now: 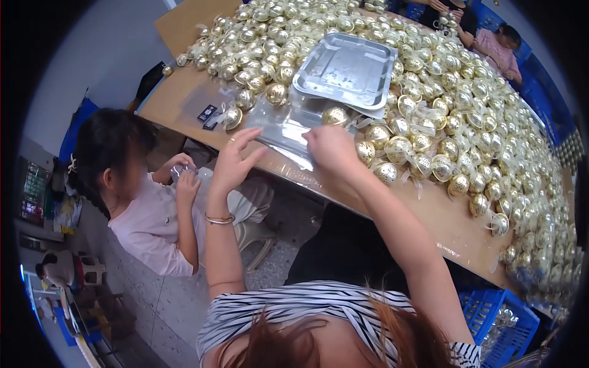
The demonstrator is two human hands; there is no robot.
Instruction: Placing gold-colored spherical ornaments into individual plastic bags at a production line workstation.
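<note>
A: Both hands are at the stack of clear flat plastic bags [283, 130] on the near edge of the brown wooden table [429, 214]. Left hand [236, 161] is open with fingers spread, tips touching the stack's near-left edge. Right hand [331, 148] is curled, fingertips pinching at the top film.

B: How will it handle?

A: My read: very light, limp, slick, and the sheets likely cling together. Pinch one corner or the open lip, not the middle; the flat hand pins the rest.

B: And the balls?

A: One gold perforated round ball [335, 115] sits on the stack just beyond the right hand. They look like thin shell, light, prone to rolling and possibly denting. Cup one with the fingertips, no squeeze. The heap of gold balls [466, 104] covers most of the table around a silver metal tray [346, 69].
</note>
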